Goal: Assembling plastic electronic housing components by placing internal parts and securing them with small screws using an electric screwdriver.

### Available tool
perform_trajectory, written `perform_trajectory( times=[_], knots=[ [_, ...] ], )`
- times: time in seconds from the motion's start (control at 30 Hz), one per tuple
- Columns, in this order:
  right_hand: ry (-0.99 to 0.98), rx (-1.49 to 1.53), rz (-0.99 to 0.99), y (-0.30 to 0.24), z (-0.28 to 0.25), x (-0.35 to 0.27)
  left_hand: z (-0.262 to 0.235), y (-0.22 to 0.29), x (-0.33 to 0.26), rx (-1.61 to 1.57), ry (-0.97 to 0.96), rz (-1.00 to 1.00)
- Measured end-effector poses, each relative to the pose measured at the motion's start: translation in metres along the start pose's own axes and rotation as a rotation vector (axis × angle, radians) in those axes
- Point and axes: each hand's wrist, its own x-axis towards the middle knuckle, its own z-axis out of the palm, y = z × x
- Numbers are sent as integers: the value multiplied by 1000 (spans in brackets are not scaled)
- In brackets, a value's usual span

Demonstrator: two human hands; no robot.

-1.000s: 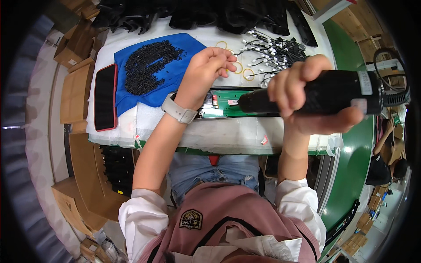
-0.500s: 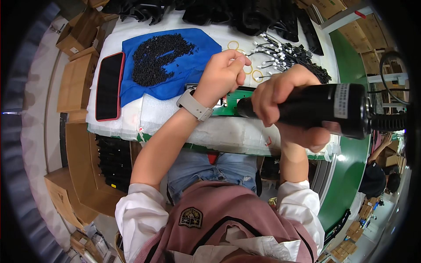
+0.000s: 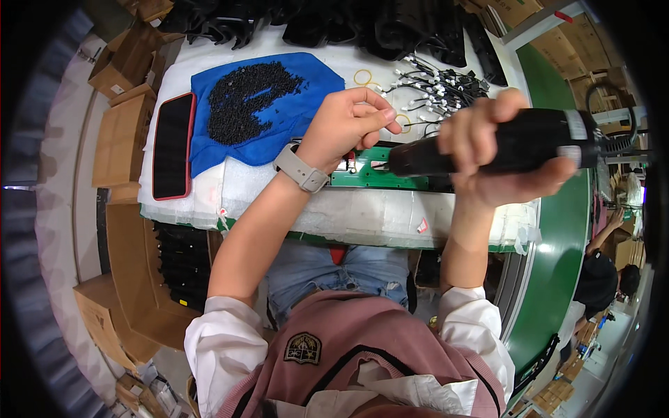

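1. White padded worktable (image 3: 446, 217) carries a blue cloth (image 3: 293, 125) heaped with small black screws (image 3: 247, 97).
2. Right hand (image 3: 488, 153) is closed around a black electric screwdriver (image 3: 502, 146), its tip over the green circuit board (image 3: 390, 174).
3. Left hand (image 3: 345, 125) hovers above the board, fingertips pinched; contents too small to tell.
4. Red-edged phone (image 3: 172, 146) lies beside the cloth.

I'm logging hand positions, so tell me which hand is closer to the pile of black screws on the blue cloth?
Left. The left hand hovers just right of the blue cloth holding the screws; the right hand grips the black driver farther right.
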Motion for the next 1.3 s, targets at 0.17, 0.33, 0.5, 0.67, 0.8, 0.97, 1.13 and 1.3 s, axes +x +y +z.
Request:
perform_trajectory(
  times=[0.17,0.33,0.5,0.67,0.8,0.97,1.13,1.3],
  knots=[
    [201,36,-217,-37,-24,-1,4,12,-3,26,-30,-48],
    [316,56,-286,-43,-29,-5,4,16,-6,85,-96,-55],
    [250,29,-257,-39,-28,-5,3,17,-5,166,-110,-75],
    [222,49,-235,-40,-29,-5,3,22,-7,215,-135,-95],
    [170,25,-228,-40,-28,-5,2,23,-7,258,-141,-82],
    [168,28,-237,-42,-28,-5,3,23,-7,263,-148,-81],
    [153,8,-243,-42,-30,-6,2,22,-6,250,-160,-98],
    [145,0,-224,-43,-28,-5,6,22,-6,261,-170,-87]
  ],
)
